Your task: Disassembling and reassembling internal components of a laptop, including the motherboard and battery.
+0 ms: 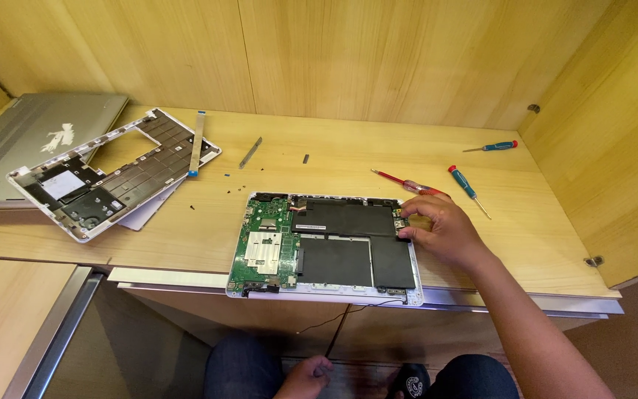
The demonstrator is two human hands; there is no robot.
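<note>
Opened laptop base (324, 244) lying flat at front edge of wooden surface (526, 244), insides up: green circuit board (263, 247) on left part, black battery panels (352, 244) filling middle and right. Right hand (441, 229) resting on right rim of laptop base, fingertips (405, 222) pressed at a small part near upper right corner; fingers curled close together, grip narrow, whether anything is pinched cannot be told. Left hand (306, 375) low in lap below surface edge, closed loosely around thin black cable (341, 319) hanging down from front of base.

Red-handled screwdriver (406, 183) lying just behind right hand, touching or nearly touching knuckles. Blue-handled screwdriver with red cap (469, 190) near it to the right. Second blue screwdriver (493, 146) further back, well apart. Removed keyboard frame (108, 174) tilted on left of surface, partly over grey laptop lid (27, 140). Flat ribbon strip (197, 142) lying across frame's right end. Small metal bracket (250, 152) and a few tiny dark screws (227, 185) scattered between frame and base.
</note>
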